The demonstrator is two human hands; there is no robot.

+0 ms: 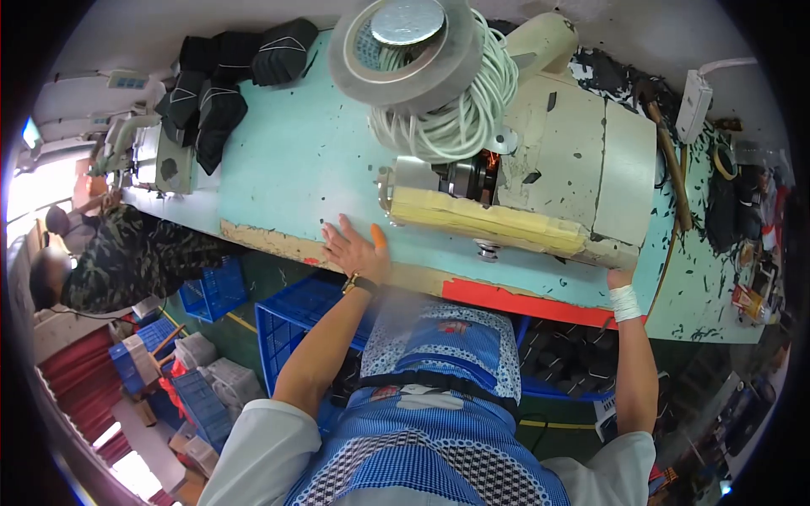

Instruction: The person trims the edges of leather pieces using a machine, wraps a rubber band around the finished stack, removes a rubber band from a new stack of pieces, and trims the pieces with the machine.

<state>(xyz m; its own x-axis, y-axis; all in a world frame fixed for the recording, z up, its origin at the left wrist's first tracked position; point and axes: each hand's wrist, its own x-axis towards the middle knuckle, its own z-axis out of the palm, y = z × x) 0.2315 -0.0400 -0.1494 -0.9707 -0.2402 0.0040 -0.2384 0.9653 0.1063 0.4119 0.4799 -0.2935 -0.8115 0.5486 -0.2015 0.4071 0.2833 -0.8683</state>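
Observation:
My left hand lies on the front edge of the pale green tabletop, fingers spread and holding nothing. An orange cover sits on its thumb, and a dark watch is on that wrist. My right hand reaches to the right end of a beige machine, which looks like an industrial sewing machine; its fingers are hidden there. White wrapping circles my right wrist. Yellow padding covers the machine's near side. Above it hang a coil of pale cord and a round grey disc-shaped part.
Bundles of black pieces lie at the back left. Black scraps and a wooden stick are on the right. Blue crates stand under the table, one with black pieces. A person in a camouflage top sits at left.

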